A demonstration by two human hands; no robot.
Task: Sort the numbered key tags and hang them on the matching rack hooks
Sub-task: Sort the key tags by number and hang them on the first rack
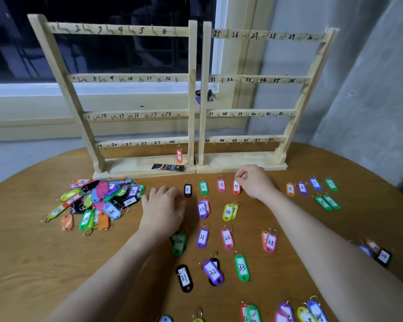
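Note:
Two wooden racks stand at the back of the table, the left rack [135, 77] numbered 1 to 24, the right rack [254, 80] numbered 25 to 48. One orange tag [179, 155] hangs under hook 24. Numbered tags lie in rows on the table: black tag 1 [187, 190], green tag 2 [203, 187], pink tag 3 [221, 185]. My right hand [254, 181] pinches the ring of the orange tag 4 [236, 187]. Palm down, my left hand [164, 206] rests on the table just left of tag 1, its fingers spread and holding nothing.
A heap of unsorted tags [96, 201] lies at the left. More sorted tags sit at the right [312, 185] and along the near edge [286, 312]. A small black packet [168, 167] lies on the left rack's base. The round table [33, 263] stands against a window wall.

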